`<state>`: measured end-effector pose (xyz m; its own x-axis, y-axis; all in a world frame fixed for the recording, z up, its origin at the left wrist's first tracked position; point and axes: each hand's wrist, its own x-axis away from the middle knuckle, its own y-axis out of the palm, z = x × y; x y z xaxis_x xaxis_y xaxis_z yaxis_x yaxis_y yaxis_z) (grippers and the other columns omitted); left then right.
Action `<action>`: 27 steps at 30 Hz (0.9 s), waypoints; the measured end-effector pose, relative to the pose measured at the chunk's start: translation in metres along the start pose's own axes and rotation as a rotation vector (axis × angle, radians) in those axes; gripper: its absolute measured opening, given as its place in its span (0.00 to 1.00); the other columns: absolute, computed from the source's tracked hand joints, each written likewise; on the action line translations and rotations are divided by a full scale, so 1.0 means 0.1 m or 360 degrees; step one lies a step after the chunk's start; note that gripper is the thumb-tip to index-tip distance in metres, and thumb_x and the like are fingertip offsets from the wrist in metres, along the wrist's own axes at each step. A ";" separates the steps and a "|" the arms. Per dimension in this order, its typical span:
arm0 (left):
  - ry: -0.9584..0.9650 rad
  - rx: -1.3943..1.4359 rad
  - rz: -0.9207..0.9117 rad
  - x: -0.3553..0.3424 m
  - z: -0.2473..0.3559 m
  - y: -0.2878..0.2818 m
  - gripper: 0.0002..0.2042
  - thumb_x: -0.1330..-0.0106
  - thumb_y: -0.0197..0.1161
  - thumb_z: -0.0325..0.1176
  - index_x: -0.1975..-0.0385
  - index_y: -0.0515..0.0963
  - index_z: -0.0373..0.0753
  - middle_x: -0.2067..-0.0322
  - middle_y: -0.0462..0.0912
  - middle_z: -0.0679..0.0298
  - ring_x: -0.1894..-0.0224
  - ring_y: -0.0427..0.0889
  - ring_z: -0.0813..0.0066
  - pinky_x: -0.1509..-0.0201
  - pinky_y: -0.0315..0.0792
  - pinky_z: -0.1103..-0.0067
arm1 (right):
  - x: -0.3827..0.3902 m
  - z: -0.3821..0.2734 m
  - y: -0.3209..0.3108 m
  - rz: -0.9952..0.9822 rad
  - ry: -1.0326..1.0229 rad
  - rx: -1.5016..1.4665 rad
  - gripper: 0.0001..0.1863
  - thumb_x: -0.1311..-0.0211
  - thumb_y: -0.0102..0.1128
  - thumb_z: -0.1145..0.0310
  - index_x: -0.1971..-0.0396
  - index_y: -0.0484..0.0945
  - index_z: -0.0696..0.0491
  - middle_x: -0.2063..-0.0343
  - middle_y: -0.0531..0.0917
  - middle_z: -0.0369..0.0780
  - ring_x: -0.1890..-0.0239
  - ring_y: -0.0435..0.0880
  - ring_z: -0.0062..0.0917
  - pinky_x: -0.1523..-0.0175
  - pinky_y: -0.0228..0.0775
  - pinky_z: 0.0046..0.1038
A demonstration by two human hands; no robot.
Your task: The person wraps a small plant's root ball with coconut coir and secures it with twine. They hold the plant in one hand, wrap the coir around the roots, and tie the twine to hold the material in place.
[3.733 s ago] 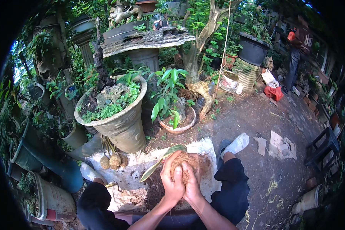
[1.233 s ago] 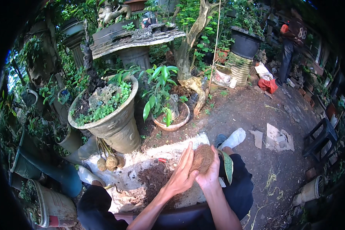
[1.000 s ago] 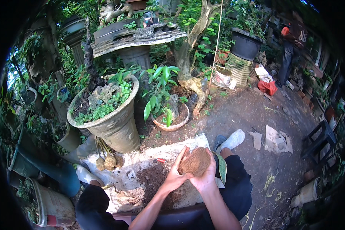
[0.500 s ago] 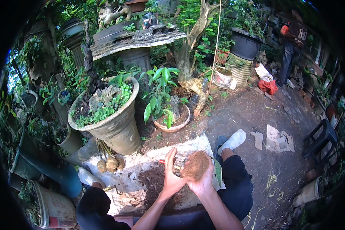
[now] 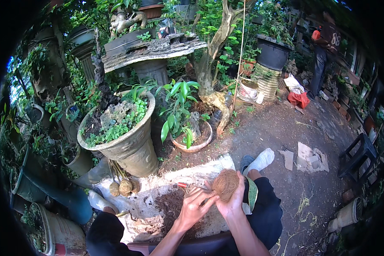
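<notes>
Well off to the left of my left hand (image 5: 194, 208), three round bundles (image 5: 125, 187) lie at the far edge of the white cloth (image 5: 200, 169). Nearer, just beyond my left knuckles, a small red object (image 5: 182, 184) rests there too, and loose soil (image 5: 168, 204) spreads to the left of my wrist.

My left fingers are curled in towards the thumb at the ball's lower left; whether they pinch a strand or nothing at all, I can't tell.

The fibre ball (image 5: 225, 185) looks dry and coarse, so I'd expect it to be springy under the fingers, with enough grip not to slide. I judge it fairly light, though packed soil inside could add weight. The outer strands may shed or loosen if rubbed, so I'd cup it low around its broad sides and press evenly. It sits between my hands, just up and to the right of my left fingertips, and against my right palm.

My right hand (image 5: 231, 205) cradles it from below and from the right. Past that hand, a pale-edged green leaf (image 5: 252, 195) hangs by my knee; it seems stiff but easily creased, a poor place to grip. Its base is hidden behind my fingers.
</notes>
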<state>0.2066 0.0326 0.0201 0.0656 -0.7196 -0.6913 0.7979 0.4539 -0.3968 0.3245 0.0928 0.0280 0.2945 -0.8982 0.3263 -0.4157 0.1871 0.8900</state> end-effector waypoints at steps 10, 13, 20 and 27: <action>-0.0072 -0.0379 -0.0094 0.01 0.21 0.14 0.12 0.49 0.62 0.20 0.63 0.81 0.31 0.63 0.81 0.53 0.49 0.76 0.55 0.42 0.67 0.62 | -0.01 0.01 0.03 0.0232 -0.0164 0.0055 0.25 0.32 0.43 0.43 0.50 0.70 0.49 0.59 0.77 0.37 0.56 0.77 0.29 0.54 0.73 0.35; -0.0097 -0.0517 -0.0257 -0.01 0.31 0.12 0.18 0.50 0.60 0.24 0.56 0.79 0.35 0.50 0.71 0.51 0.37 0.63 0.51 0.34 0.55 0.56 | 0.01 -0.02 0.03 0.0293 -0.0172 0.0061 0.26 0.32 0.43 0.43 0.49 0.68 0.49 0.58 0.76 0.37 0.56 0.76 0.30 0.58 0.74 0.34; 0.0077 -0.0372 -0.0356 -0.06 0.25 -0.08 0.17 0.51 0.61 0.23 0.59 0.81 0.36 0.50 0.71 0.49 0.41 0.68 0.52 0.39 0.62 0.60 | 0.03 -0.13 0.01 0.0156 -0.0057 0.0109 0.24 0.34 0.47 0.43 0.55 0.72 0.49 0.63 0.78 0.36 0.63 0.77 0.26 0.69 0.72 0.30; -0.0900 0.0832 0.0266 -0.13 0.15 -0.23 0.14 0.31 0.49 0.29 0.49 0.71 0.33 0.52 0.76 0.57 0.52 0.76 0.70 0.44 0.68 0.76 | 0.20 -0.07 0.23 -0.0123 0.0039 0.0936 0.20 0.31 0.51 0.54 0.50 0.72 0.54 0.60 0.80 0.41 0.57 0.80 0.21 0.59 0.74 0.32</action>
<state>0.1960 0.0235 0.0473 0.3927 -0.8854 -0.2488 0.9196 0.3747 0.1179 0.3266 0.0815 0.0573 0.3601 -0.8896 0.2810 -0.7970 -0.1369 0.5882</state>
